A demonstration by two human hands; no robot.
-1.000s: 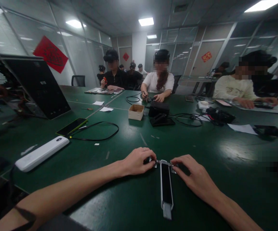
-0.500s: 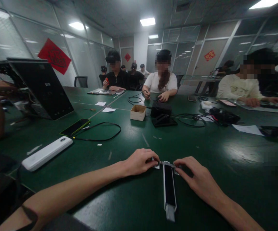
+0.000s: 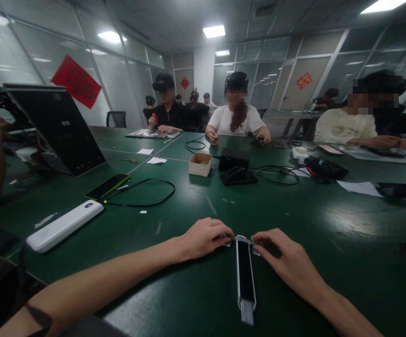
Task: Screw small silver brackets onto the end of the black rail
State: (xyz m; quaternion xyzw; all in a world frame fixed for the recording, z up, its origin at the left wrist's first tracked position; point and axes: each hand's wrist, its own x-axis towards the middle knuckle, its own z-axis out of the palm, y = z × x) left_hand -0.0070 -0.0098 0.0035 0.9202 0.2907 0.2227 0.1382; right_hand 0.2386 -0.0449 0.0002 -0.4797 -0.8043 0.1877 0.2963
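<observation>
A long, slim device point(image 3: 246, 271) with a dark face and a pale metal rim lies on the green table, its far end between my hands. A grey tab point(image 3: 247, 312) sticks out of its near end. At the far end, small silvery pieces stand out to either side. My left hand point(image 3: 206, 238) is closed, thumb and fingertips pinching the left silvery piece point(image 3: 228, 242). From the other side, my right hand point(image 3: 287, 255) pinches the right silvery piece point(image 3: 257, 252) between thumb and fingers. My fingertips partly hide both pieces.
To the left lie a white power bank point(image 3: 66, 225), a phone point(image 3: 107, 186) and a looped black cable point(image 3: 170, 199). Farther off stand a small open box point(image 3: 200, 164), a black stand point(image 3: 236, 166) and a computer case point(image 3: 57, 126). Several people sit around the table.
My hands and the slim device keep nearly the same pose, with the view shifted slightly. Across the table, one person's hand has moved away from the black stand.
</observation>
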